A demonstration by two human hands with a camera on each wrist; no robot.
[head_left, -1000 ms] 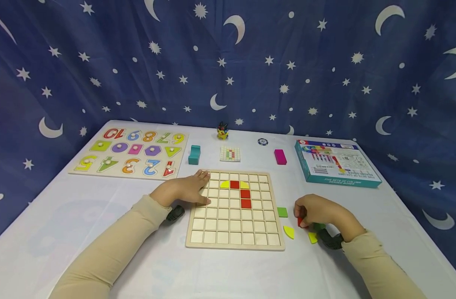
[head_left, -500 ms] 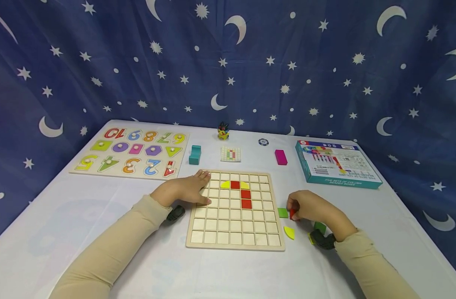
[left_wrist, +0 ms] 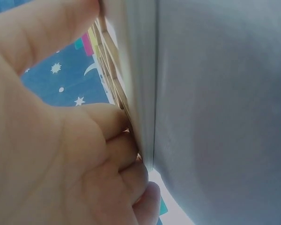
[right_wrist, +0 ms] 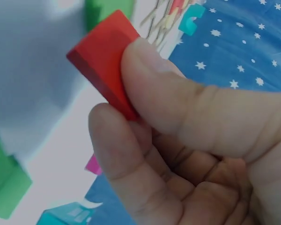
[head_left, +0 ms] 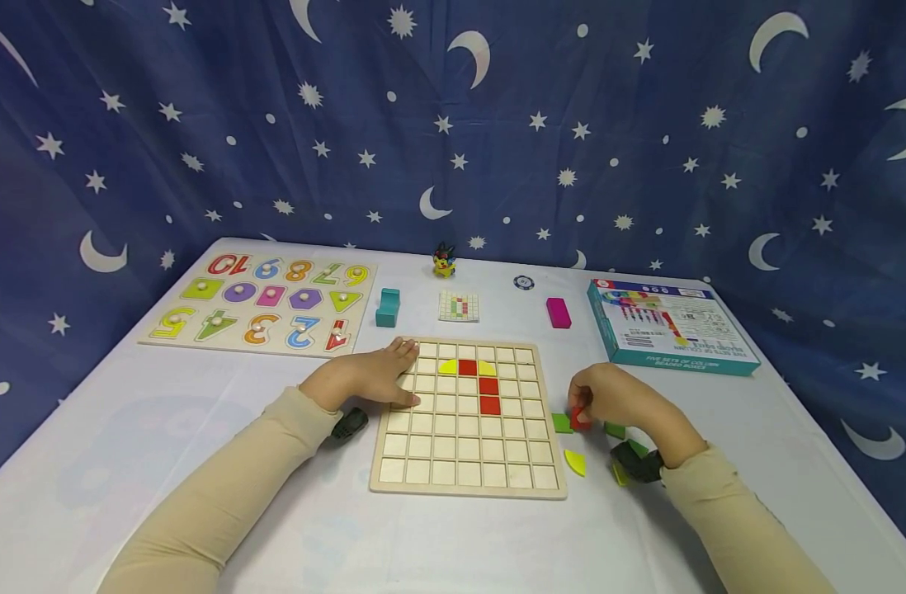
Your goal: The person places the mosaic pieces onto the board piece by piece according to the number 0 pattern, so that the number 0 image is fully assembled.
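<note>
A wooden grid board (head_left: 468,473) lies on the table with red squares (head_left: 488,385) and yellow quarter-round tiles (head_left: 447,367) in its upper cells. My left hand (head_left: 371,375) rests on the board's left side, fingers spread over the edge; the left wrist view shows the fingertips on the board's rim (left_wrist: 140,84). To the right of the board, my right hand (head_left: 616,396) pinches a red square tile (right_wrist: 105,56) between thumb and finger. That tile is beside a green tile (head_left: 562,423); I cannot tell whether they touch.
Near my right wrist lie more green tiles (head_left: 615,430) and a yellow tile (head_left: 620,474); another yellow quarter-round (head_left: 575,463) is by the board. Behind stand a pattern card (head_left: 459,306), teal block (head_left: 388,308), magenta block (head_left: 559,313), number puzzle (head_left: 260,301) and box (head_left: 672,326).
My right hand has moved left and slightly away from me with the red tile, toward the green tile beside the board. The left hand has stayed on the board.
</note>
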